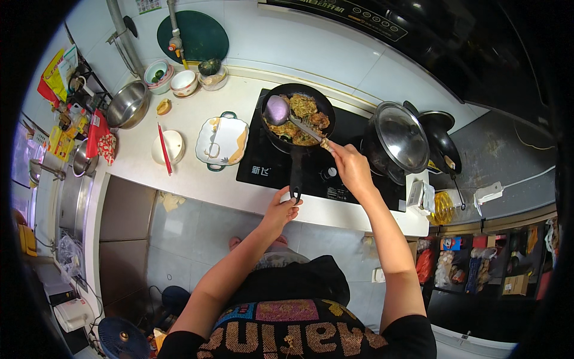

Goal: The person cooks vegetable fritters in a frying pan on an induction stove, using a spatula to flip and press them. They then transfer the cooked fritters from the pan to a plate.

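Observation:
My left hand (277,213) pinches the end of the black handle (296,170) of a frying pan. That frying pan (293,144) sits on the left part of a black cooktop (258,168). Several browned fritters (303,105) with green flecks lie inside it. My right hand (353,169) grips the handle of a metal ladle (277,110). Its bowl is over the left side of the pan, rounded back upward, and hides part of the food. Whether the ladle touches the fritters I cannot tell.
Left of the cooktop are a scalloped dish (224,139) and a bowl (172,144) with red chopsticks (164,148) across it. A lidded pot (397,139) occupies the cooktop's right side. Beyond it leans a black wok (441,139). A range hood (426,45) overhangs the back right.

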{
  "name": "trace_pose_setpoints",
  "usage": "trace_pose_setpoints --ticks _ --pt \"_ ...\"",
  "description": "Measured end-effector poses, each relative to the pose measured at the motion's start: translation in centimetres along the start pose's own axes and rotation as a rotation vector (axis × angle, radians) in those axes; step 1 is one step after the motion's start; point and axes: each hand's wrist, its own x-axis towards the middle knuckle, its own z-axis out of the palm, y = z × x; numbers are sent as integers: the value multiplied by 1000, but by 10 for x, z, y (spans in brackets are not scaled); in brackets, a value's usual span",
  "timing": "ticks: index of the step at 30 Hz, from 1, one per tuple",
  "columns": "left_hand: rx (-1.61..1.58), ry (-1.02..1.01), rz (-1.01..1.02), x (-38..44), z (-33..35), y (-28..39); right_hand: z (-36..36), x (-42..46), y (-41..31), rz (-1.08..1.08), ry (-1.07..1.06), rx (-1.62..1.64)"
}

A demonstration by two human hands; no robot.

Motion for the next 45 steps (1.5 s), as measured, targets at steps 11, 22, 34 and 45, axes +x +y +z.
trace_pose_setpoints --ticks 11,22,34,45 --pt "-6 16 -2 -7 2 6 -48 -15 7 -63 110 -278" --pt "-38 2 15 0 -2 1 -75 -31 2 -64 93 -437" --pt "-51 1 19 0 -4 0 -45 -21 -2 -52 118 -389" --pt "-22 29 -7 -6 1 8 -96 -22 -9 -44 104 -445"
